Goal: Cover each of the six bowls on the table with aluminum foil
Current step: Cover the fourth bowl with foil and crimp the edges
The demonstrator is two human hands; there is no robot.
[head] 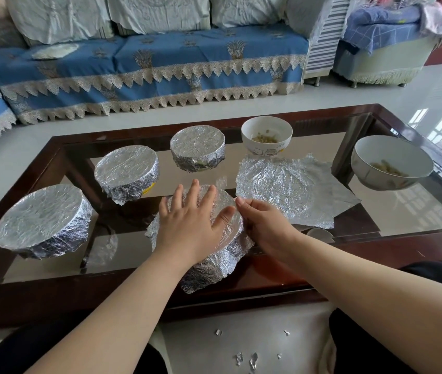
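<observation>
Pressing flat on the foil [225,209] over the near middle bowl [214,263], the left hand [190,222] is spread; the right hand [264,225] curls, pinching the foil's right edge. Fourth bowl; next, fold the skirt under.

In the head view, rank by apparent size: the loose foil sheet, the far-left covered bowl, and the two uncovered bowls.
1. Loose foil sheet, widest spread.
2. Far-left covered bowl and right uncovered bowl: look alike; unranked, since nearness and wide-angle edges may inflate both.
3. Small uncovered bowl, though it sits farthest away.
</observation>
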